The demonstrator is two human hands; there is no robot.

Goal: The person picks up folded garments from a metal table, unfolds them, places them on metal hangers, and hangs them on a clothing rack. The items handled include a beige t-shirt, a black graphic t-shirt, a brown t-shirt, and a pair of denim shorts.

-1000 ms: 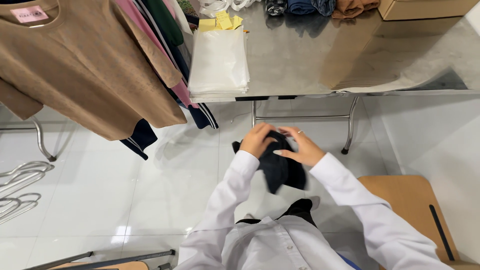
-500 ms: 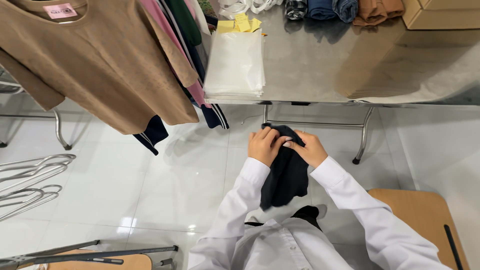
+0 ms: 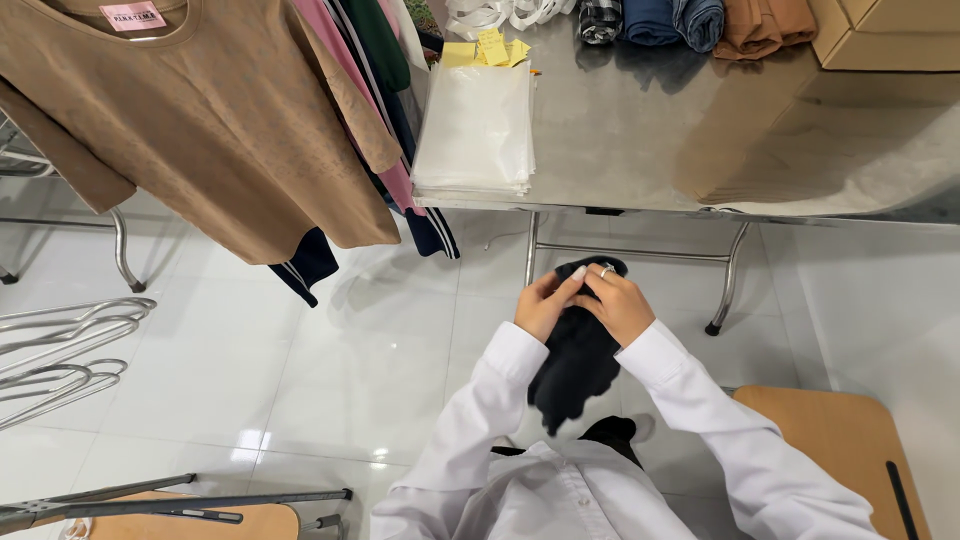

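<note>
Left hand (image 3: 545, 305): fingers curled and pinching the upper edge of the black garment (image 3: 575, 365). Right hand (image 3: 618, 305): fingers bent and pressed onto the same upper edge, a ring on one finger. The garment hangs in front of the person's chest, below the worktop (image 3: 640, 130) edge.

On the worktop: a flat stack of clear plastic bags (image 3: 475, 130), yellow paper tags (image 3: 490, 48) behind it, rolled folded clothes (image 3: 690, 20) and a cardboard box (image 3: 890, 35) at the far right. A pink rectangular label (image 3: 133, 16) sits in the brown shirt (image 3: 200, 130) collar.

Compared with half a second ago, both hands grip the garment as before; it hangs slightly narrower.
</note>
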